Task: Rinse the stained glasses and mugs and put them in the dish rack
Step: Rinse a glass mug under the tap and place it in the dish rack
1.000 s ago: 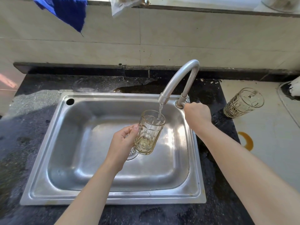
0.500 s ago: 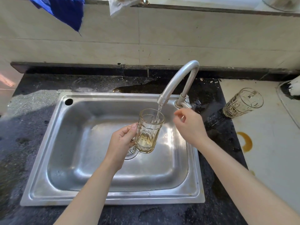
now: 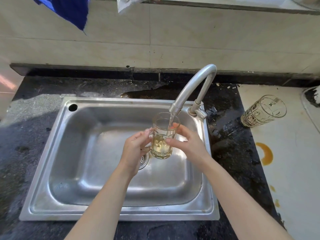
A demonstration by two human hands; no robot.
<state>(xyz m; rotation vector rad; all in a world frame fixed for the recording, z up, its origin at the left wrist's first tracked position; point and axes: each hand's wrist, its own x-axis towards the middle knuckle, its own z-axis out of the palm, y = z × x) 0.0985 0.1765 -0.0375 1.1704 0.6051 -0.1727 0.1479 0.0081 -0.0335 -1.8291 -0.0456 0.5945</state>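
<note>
A clear glass mug (image 3: pixel 162 134) with yellowish liquid in its bottom is held upright under the running tap (image 3: pixel 192 89), above the steel sink (image 3: pixel 57 153). My left hand (image 3: pixel 136 149) grips it by the handle side. My right hand (image 3: pixel 187 142) wraps its fingers around the other side of the same mug. Water streams from the spout into it. A second stained patterned glass (image 3: pixel 263 110) stands on the white counter at the right, apart from both hands.
The sink drain (image 3: pixel 144 159) lies partly hidden behind my left hand. Wet black counter (image 3: pixel 232 149) surrounds the sink. An orange ring stain (image 3: pixel 265 154) marks the white surface. A blue cloth (image 3: pixel 69 9) hangs over the tiled wall. No dish rack shows.
My right hand left the tap lever and came down to the left onto the mug. The left hand kept the mug under the stream as liquid rose.
</note>
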